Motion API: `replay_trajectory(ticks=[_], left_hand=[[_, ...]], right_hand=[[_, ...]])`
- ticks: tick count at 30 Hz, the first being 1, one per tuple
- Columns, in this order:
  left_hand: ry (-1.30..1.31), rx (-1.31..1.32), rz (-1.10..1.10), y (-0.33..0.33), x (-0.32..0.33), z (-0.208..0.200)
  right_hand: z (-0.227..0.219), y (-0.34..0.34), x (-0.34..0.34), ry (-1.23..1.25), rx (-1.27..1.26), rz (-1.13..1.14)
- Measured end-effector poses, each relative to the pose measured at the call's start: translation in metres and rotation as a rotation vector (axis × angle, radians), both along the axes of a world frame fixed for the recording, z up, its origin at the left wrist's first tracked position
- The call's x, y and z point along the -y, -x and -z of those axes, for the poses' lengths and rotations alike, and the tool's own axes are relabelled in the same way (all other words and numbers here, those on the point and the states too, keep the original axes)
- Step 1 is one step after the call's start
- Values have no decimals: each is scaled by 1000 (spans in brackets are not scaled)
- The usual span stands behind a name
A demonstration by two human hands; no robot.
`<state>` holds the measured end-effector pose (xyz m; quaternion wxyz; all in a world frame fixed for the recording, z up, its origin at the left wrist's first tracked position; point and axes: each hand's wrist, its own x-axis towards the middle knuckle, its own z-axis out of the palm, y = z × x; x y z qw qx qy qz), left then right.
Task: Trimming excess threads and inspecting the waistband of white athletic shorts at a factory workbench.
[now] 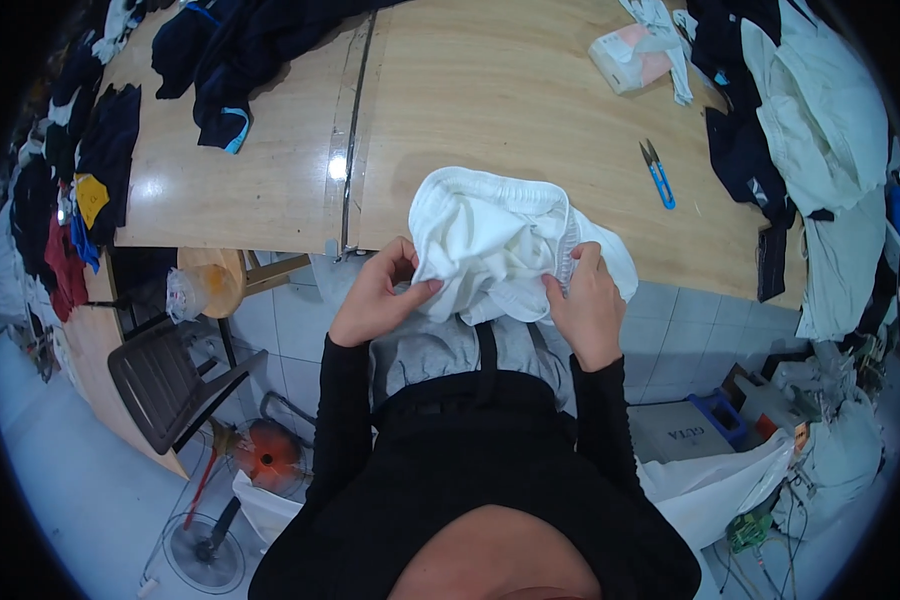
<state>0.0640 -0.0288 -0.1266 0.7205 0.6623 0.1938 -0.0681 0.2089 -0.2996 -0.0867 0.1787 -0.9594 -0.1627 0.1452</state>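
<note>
A white garment (500, 240) with a gathered elastic waistband lies bunched at the table's near edge, partly hanging over it toward my lap. Its waistband opening faces up, so the inside folds show. My left hand (382, 292) pinches the left edge of the cloth between thumb and fingers. On the opposite side, my right hand (587, 308) grips the gathered band, thumb inside and fingers outside. Blue-handled thread snips (657, 176) lie on the table to the right, beyond my right hand and touched by neither hand.
Dark garments (235, 60) lie at the table's far left. White and dark clothes (815, 120) pile up along the right, near a tissue pack (625, 60). A seam (355, 130) splits the wooden tabletop. Below left stand a stool (228, 285), a dark chair (160, 385) and a fan (205, 550).
</note>
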Motion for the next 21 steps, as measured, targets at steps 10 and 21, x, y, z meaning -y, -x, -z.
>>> replay_trajectory(ticks=[10,21], left_hand=[[1332,529,-598,-23,-11,-24],[910,630,-843,-4,-38,-60]], right_hand=[[7,-31,63,-1754,-1118,801],[-48,-53,70,-2276,-1006,433]])
